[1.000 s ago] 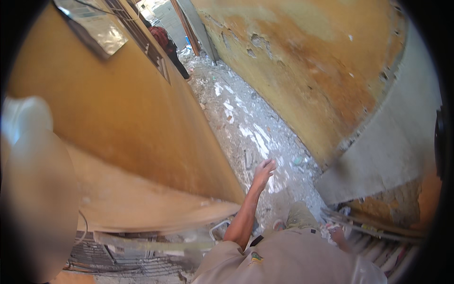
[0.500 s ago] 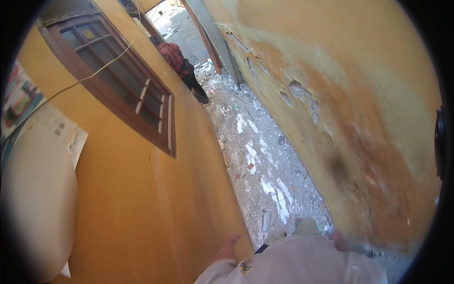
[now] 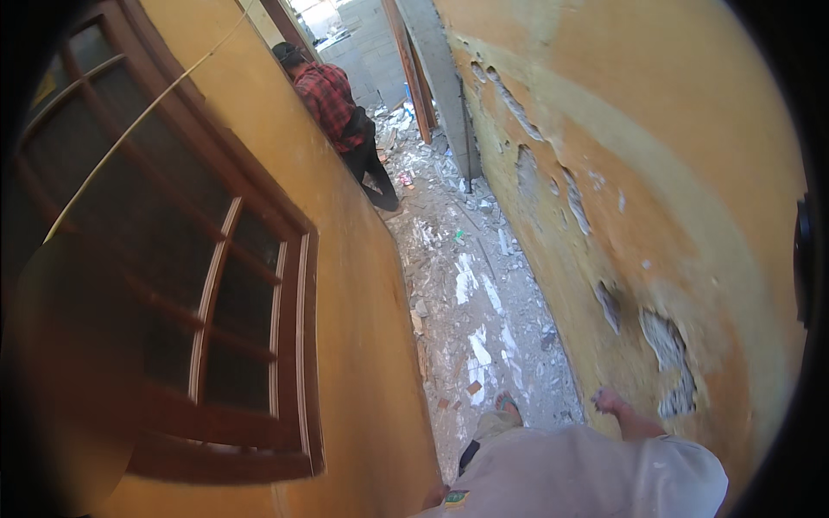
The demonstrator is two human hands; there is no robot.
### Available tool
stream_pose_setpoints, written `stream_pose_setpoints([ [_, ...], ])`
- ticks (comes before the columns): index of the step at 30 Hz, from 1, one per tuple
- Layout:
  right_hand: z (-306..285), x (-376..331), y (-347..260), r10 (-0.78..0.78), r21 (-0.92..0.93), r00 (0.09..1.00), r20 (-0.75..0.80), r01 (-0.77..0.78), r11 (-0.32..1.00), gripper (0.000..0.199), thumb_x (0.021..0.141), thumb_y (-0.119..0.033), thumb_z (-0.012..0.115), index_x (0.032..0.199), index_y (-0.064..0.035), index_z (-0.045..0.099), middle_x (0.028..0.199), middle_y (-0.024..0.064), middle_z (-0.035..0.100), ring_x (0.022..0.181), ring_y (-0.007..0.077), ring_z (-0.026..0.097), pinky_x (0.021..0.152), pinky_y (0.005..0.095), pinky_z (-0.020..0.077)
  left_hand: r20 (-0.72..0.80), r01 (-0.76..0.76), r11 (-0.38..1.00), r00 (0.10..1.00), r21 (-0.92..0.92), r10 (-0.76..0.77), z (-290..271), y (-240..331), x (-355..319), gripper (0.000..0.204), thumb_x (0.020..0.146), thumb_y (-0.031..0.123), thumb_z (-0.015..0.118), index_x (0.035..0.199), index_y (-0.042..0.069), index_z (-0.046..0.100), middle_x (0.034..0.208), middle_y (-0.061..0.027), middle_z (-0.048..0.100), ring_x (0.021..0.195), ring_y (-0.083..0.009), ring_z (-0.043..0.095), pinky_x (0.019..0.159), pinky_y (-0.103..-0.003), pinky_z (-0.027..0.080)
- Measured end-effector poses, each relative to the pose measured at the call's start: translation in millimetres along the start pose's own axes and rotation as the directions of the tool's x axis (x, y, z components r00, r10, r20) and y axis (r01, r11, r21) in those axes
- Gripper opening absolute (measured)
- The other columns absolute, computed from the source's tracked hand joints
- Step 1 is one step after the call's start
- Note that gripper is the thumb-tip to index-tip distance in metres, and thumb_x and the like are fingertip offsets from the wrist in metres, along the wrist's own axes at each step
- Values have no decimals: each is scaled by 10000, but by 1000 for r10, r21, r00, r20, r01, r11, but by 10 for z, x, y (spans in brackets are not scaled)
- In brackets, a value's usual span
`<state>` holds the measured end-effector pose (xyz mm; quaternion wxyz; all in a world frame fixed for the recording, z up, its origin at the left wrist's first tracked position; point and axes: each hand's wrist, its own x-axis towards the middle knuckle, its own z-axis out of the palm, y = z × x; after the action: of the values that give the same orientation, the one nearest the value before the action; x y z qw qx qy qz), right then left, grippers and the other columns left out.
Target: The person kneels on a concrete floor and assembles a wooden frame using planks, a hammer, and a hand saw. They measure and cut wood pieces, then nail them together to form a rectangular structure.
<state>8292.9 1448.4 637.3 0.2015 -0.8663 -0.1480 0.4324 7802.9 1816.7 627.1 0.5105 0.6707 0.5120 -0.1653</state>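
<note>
My right hand (image 3: pixel 611 401) hangs to the right of my body, beside the yellow wall (image 3: pixel 561 285). Its fingers are curled in, and no object shows in them. Low at the left of my shirt (image 3: pixel 570 470), only a small part of my left hand (image 3: pixel 434 496) shows, next to the left wall (image 3: pixel 358 371); its fingers are hidden. One sandalled foot (image 3: pixel 507 403) stands forward on the rubble-strewn floor (image 3: pixel 445 319).
A person in a red checked shirt (image 3: pixel 328 99) leans at an opening on the left, farther along the passage. Brown window frames (image 3: pixel 315 345) line the left wall, crossed by a cable (image 3: pixel 129 129). Plaster has broken off the right wall (image 3: pixel 669 363). Brown boards (image 3: pixel 413 69) stand by a grey post (image 3: pixel 440 95).
I have moved forward along the passage; window and person look nearer. My right hand has swung forward into clearer view, while my left has dropped back, mostly out of sight.
</note>
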Motion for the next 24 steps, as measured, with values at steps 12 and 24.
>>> stream_pose_setpoints([
  [12, -957, 2838, -2729, -47, -262, 992, 117, 77, 962, 403, 779, -369, 656, 908, 11, 689, 894, 216, 680, 879, 387, 653, 777, 428, 513, -549, -310, 939, 816, -148, 182, -3853, 4753, 3299, 437, 776, 39, 582, 1205, -39, 549, 718, -101, 637, 594, -195, 619, 511, -329, 485],
  [24, -4108, 6646, -7386, -328, 299, 939, -97, 342, 891, 380, 849, -206, 584, 1160, 12, 559, 752, 105, 622, 525, 169, 602, 478, 317, 477, 31, 37, 806, 999, -591, -23, -3603, 5211, 4849, 273, 900, 327, 603, 953, 67, 669, 796, -81, 633, 648, -191, 605, 609, -327, 523],
])
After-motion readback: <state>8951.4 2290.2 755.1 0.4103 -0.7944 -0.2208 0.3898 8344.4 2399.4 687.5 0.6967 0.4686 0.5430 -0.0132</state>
